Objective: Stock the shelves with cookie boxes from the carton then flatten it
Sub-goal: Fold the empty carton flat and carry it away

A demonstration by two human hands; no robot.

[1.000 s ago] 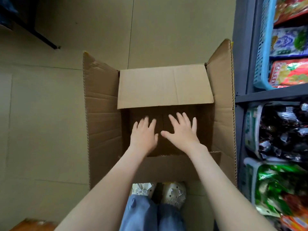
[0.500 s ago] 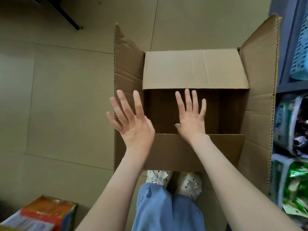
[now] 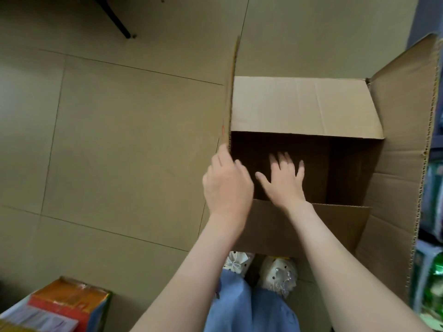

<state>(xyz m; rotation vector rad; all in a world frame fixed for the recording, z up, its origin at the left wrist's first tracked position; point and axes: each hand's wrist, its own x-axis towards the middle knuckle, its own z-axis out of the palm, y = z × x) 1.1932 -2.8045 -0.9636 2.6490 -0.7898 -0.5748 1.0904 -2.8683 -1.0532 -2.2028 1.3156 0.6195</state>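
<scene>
Cardboard flap [image 3: 230,97] in left grip [image 3: 227,188]

Carton [image 3: 299,104] before feet [image 3: 278,274] — shelves [image 3: 435,267] right

The left hand [image 3: 227,185] at the carton [image 3: 299,104] flap is blurred (grip unclear); shelf packets [image 3: 434,271] are smeared, cut off.

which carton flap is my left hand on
The brown cardboard carton's left flap, standing upright and seen edge-on, with the left hand at its lower edge. The far flap folds in over the opening, the right flap splays outward.
</scene>
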